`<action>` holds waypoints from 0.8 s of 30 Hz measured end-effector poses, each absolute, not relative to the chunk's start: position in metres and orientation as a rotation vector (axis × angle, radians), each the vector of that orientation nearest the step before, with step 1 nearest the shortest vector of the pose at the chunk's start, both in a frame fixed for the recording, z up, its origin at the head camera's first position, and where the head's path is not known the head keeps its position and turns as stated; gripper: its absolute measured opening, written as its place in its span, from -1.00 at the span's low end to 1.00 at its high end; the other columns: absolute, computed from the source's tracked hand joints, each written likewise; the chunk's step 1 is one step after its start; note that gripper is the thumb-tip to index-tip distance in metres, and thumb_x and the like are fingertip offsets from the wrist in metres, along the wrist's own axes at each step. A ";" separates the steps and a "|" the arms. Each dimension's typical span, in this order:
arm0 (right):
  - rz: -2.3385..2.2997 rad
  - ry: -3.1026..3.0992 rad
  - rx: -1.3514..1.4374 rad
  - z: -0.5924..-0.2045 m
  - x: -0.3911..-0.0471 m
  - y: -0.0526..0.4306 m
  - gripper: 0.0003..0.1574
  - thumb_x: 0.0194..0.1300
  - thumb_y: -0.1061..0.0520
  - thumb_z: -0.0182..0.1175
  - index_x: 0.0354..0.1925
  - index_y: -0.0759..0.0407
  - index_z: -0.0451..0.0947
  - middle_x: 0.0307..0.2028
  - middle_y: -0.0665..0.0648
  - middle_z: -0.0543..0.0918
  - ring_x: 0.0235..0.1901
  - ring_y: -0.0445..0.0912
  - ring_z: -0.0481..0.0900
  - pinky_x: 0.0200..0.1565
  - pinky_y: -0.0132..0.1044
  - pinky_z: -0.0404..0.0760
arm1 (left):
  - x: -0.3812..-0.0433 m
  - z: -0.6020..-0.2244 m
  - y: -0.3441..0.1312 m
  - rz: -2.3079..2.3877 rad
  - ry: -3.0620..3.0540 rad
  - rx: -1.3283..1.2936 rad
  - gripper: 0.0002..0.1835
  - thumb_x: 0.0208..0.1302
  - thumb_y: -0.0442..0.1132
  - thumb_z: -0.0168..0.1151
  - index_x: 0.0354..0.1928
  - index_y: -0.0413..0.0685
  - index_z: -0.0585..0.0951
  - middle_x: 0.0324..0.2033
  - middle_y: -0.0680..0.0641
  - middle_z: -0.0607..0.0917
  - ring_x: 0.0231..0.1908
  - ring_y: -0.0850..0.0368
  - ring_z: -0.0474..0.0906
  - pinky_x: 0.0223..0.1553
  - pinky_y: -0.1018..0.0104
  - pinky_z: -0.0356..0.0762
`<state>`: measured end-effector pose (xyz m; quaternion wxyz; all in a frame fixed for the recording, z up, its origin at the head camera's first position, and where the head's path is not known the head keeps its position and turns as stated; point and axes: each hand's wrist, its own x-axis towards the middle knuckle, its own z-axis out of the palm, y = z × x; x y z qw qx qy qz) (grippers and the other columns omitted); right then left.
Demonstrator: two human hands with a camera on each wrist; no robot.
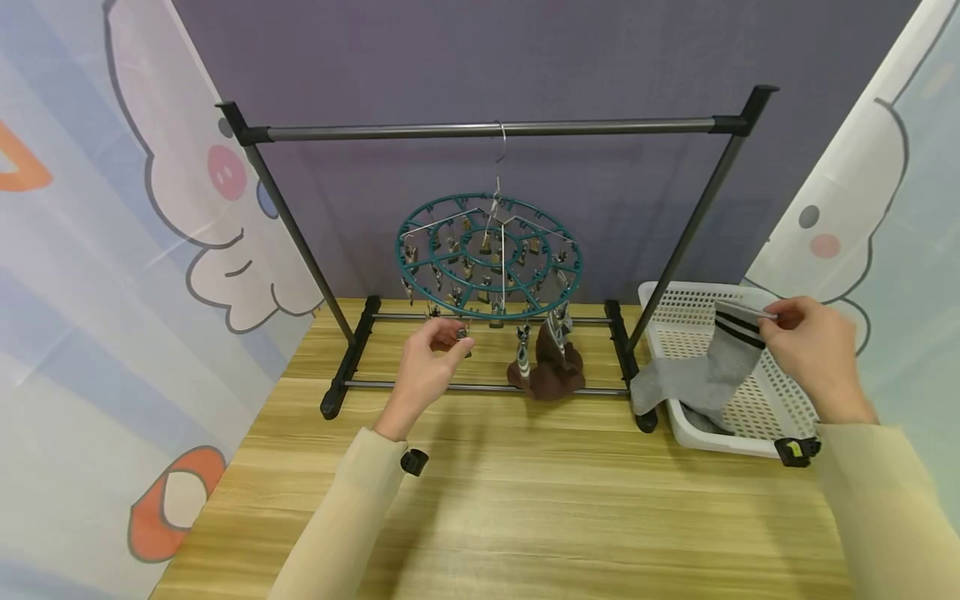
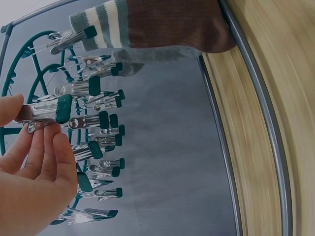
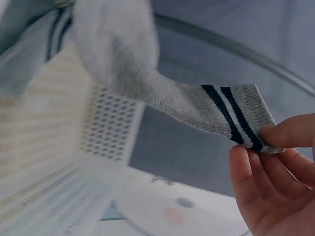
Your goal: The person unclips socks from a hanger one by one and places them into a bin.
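Observation:
My left hand [image 1: 431,364] pinches a metal clip [image 2: 47,110] with green tips, on the front side of the round green clip hanger [image 1: 405,242]. Thumb is on one side of this clip, fingers on the other. My right hand [image 1: 813,354] holds a grey sock [image 1: 731,358] by the cuff edge, over the white basket [image 1: 787,417]. Two dark stripes [image 3: 224,115] run around that cuff. Brown socks [image 1: 551,371] with striped cuffs hang from clips at the hanger's front right; one brown sock [image 2: 172,24] shows large in the left wrist view.
The hanger's hook [image 1: 501,142] is over the top bar [image 1: 360,132] of a dark metal rack standing on the wooden table [image 1: 525,500]. Another grey sock [image 3: 34,56] lies in the basket, just right of the rack's foot [image 1: 645,417]. Several unused clips [image 2: 98,169] dangle from the rings.

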<state>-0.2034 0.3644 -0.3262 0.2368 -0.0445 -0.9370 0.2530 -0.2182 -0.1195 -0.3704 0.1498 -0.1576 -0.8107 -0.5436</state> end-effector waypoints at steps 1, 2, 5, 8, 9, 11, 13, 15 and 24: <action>0.688 -2.579 -0.116 -0.330 -0.203 0.368 -0.64 0.37 0.18 0.17 -0.05 0.49 0.58 -0.23 0.51 0.66 -0.40 0.01 0.56 -0.38 -0.26 0.35 | -0.218 -0.370 -0.120 -1.566 -2.328 -0.454 -0.64 0.41 -0.19 0.35 0.10 -0.29 0.64 -0.19 -0.13 0.64 -0.19 -0.02 0.58 -0.01 0.04 0.60; 0.673 -2.585 -0.107 -0.334 -0.204 0.371 -0.65 0.35 0.20 0.18 -0.07 0.50 0.58 -0.24 0.51 0.66 -0.38 0.13 0.57 -0.39 -0.25 0.36 | -0.218 -0.370 -0.120 -1.569 -2.327 -0.453 -0.64 0.41 -0.19 0.34 0.10 -0.29 0.64 -0.19 -0.14 0.64 -0.19 -0.02 0.58 -0.01 0.04 0.60; 0.652 -2.623 -0.079 -0.346 -0.204 0.379 -0.68 0.32 0.23 0.19 -0.11 0.52 0.56 -0.29 0.51 0.65 -0.38 0.27 0.57 -0.42 -0.19 0.39 | -0.217 -0.371 -0.119 -1.571 -2.326 -0.449 -0.66 0.41 -0.19 0.34 0.09 -0.26 0.64 -0.19 -0.13 0.65 -0.19 -0.02 0.59 -0.02 0.04 0.59; 0.636 -2.682 -0.055 -0.356 -0.207 0.383 -0.72 0.31 0.24 0.21 -0.16 0.51 0.57 -0.33 0.47 0.66 -0.42 0.25 0.59 -0.45 -0.12 0.47 | -0.217 -0.371 -0.119 -1.571 -2.324 -0.445 -0.69 0.41 -0.20 0.34 0.08 -0.22 0.65 -0.19 -0.12 0.65 -0.19 -0.01 0.59 -0.02 0.05 0.59; 0.638 -2.711 -0.048 -0.360 -0.208 0.384 -0.73 0.31 0.25 0.22 -0.17 0.51 0.57 -0.34 0.47 0.66 -0.42 0.25 0.59 -0.45 -0.07 0.50 | -0.217 -0.372 -0.119 -1.570 -2.324 -0.445 -0.70 0.40 -0.20 0.34 0.08 -0.21 0.65 -0.19 -0.12 0.65 -0.19 0.00 0.59 -0.02 0.06 0.59; 0.638 -2.763 -0.026 -0.366 -0.209 0.383 -0.75 0.31 0.26 0.23 -0.19 0.50 0.58 -0.35 0.45 0.67 -0.41 0.26 0.60 -0.44 0.02 0.54 | -0.217 -0.372 -0.118 -1.568 -2.325 -0.448 -0.71 0.40 -0.20 0.35 0.07 -0.18 0.66 -0.19 -0.11 0.66 -0.19 0.01 0.59 -0.01 0.06 0.60; 0.635 -2.823 -0.001 -0.372 -0.211 0.382 -0.77 0.31 0.26 0.24 -0.20 0.49 0.58 -0.35 0.44 0.67 -0.39 0.27 0.61 -0.40 0.09 0.55 | -0.217 -0.373 -0.118 -1.566 -2.326 -0.450 -0.70 0.41 -0.20 0.34 0.07 -0.19 0.65 -0.19 -0.11 0.66 -0.19 0.00 0.59 -0.01 0.06 0.60; 0.640 -2.886 0.024 -0.376 -0.212 0.380 -0.76 0.30 0.27 0.24 -0.19 0.50 0.57 -0.34 0.43 0.66 -0.37 0.27 0.61 -0.38 0.10 0.56 | -0.216 -0.372 -0.118 -1.569 -2.321 -0.456 -0.69 0.41 -0.19 0.35 0.07 -0.22 0.65 -0.18 -0.12 0.66 -0.19 0.00 0.59 -0.01 0.05 0.59; 0.659 -3.029 0.051 -0.384 -0.215 0.369 -0.70 0.34 0.26 0.20 -0.12 0.55 0.57 -0.28 0.45 0.66 -0.35 0.24 0.63 -0.38 0.05 0.62 | -0.216 -0.371 -0.117 -1.586 -2.317 -0.447 -0.66 0.39 -0.20 0.36 0.09 -0.25 0.65 -0.18 -0.14 0.67 -0.18 -0.02 0.59 0.00 0.03 0.58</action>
